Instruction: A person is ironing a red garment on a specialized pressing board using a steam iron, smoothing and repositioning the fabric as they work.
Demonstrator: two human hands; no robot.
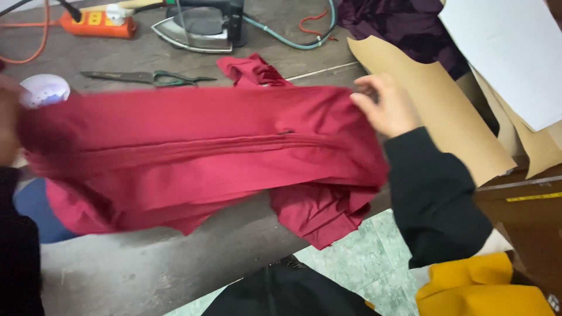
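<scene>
Stretching across the middle of the view, a red garment (199, 158) is held spread between two hands above a grey worktable (117, 269). A stitched seam is seen running along its middle from the nine o'clock side towards three o'clock, and a bunched fold hangs off the table edge at about five o'clock. Another crumpled end of the cloth lies on the table at twelve o'clock of the spread part.

The right hand (386, 105) is placed at the three o'clock edge of the garment, its fingers closed in a pinch on the top corner of the cloth; a dark sleeve covers the forearm below it. The left hand (9, 120) is found at the nine o'clock edge, blurred and partly cut off by the frame; the cloth is taken up there, but how its fingers are set cannot be told.

Beyond the garment, at eleven o'clock, a pair of scissors (146, 76) with green handles is laid flat on the table. Farther up, at twelve o'clock, an iron (202, 26) is set, with an orange power strip (96, 23) at its nine o'clock side. A white rounded object (44, 89) is seen just above the left hand. At two o'clock, brown card pattern pieces (445, 111) and a white sheet (509, 52) are stacked, with dark purple cloth (398, 26) above them. Yellow fabric (480, 287) is seen at five o'clock.
</scene>
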